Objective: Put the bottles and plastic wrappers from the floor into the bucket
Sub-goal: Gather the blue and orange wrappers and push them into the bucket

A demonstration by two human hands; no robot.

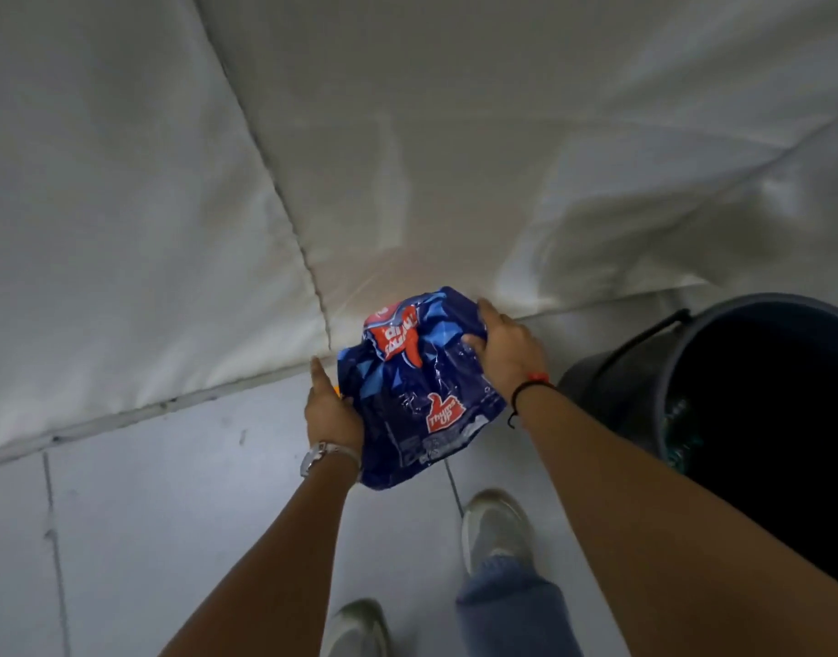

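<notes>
A crumpled blue plastic wrapper [417, 395] with red logos hangs above the tiled floor, held between both hands. My left hand [331, 410], a watch on its wrist, grips the wrapper's left edge. My right hand [505, 350], with a black and red thread band, grips its upper right side. A small orange bit shows by my left thumb; what it is I cannot tell. The dark grey bucket [682, 367] with a black handle stands to the right of the wrapper. Something greenish lies deep inside it.
A white sheet or padded panel [218, 182] covers the wall ahead down to the floor line. Grey floor tiles [170, 490] spread below. My two grey shoes [495, 528] and a jeans leg show at the bottom.
</notes>
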